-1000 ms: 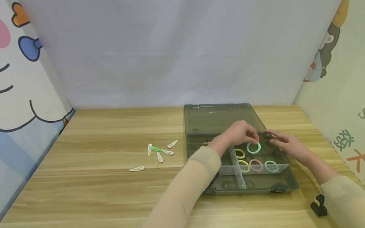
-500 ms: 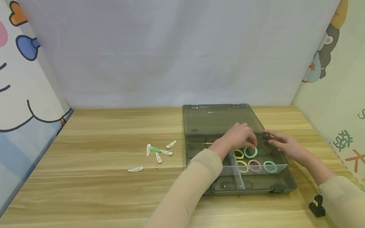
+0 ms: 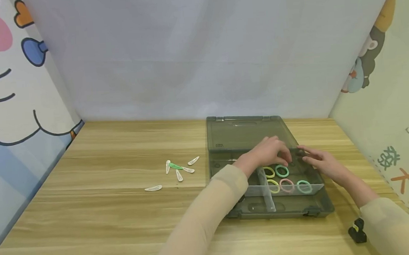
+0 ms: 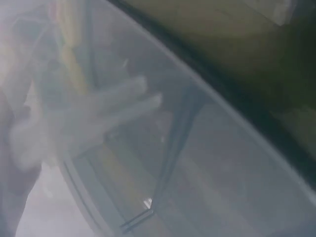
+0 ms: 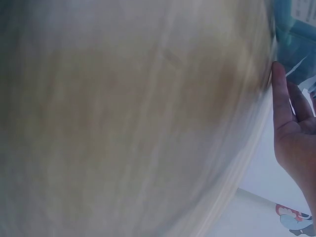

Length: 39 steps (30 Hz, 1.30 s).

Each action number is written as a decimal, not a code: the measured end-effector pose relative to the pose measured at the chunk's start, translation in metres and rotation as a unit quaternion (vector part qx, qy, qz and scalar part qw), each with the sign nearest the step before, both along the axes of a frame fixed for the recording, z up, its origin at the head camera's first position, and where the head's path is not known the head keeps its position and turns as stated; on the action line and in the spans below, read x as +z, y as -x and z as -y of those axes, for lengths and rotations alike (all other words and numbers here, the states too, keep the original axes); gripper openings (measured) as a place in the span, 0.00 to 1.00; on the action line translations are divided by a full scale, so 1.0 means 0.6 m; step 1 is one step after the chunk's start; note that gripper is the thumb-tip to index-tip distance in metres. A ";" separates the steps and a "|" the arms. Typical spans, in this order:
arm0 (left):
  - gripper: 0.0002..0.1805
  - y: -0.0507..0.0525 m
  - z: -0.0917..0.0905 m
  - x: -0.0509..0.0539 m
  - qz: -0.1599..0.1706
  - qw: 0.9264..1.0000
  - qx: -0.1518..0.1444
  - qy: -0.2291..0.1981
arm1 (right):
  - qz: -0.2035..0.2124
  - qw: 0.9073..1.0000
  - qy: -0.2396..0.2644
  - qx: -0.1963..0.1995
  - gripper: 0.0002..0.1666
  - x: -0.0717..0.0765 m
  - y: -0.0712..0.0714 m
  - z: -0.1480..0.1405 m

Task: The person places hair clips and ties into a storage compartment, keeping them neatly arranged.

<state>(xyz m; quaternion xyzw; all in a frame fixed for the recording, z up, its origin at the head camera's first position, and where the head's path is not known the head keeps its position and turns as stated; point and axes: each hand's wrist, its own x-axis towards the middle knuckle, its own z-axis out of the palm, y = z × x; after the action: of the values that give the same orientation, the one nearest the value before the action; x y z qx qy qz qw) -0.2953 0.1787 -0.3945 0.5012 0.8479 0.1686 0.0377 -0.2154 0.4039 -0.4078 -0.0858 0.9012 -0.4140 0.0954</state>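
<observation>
Wood-grain table [image 3: 99,215]; translucent box [image 3: 252,133]; left fingers [image 3: 284,156] bent at mint ring [image 3: 283,177], grip unclear; right fingers [image 3: 310,150] loosely extended.

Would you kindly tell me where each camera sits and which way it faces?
Head: on the head, facing forward and down at the tabletop and open box; both sleeves, the left hand and the right hand show.
Left wrist: on the left wrist, facing hazy translucent surfaces, probably the box's; no hand shows clearly.
Right wrist: on the right wrist, facing the tabletop, the right hand at the right edge.
Shared: head and right wrist both show the right hand at the box and the tabletop.
</observation>
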 end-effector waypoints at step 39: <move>0.24 -0.056 0.161 0.123 0.153 0.985 0.018 -0.079 | -0.003 1.000 -0.014 0.001 0.34 0.002 -0.001 0.004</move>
<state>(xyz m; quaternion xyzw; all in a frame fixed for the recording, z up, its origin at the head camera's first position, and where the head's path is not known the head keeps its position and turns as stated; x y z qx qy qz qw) -0.2615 0.0822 -0.3208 0.4559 0.8251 0.3099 0.1242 -0.2146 0.4012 -0.4063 -0.0871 0.9072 -0.4007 0.0941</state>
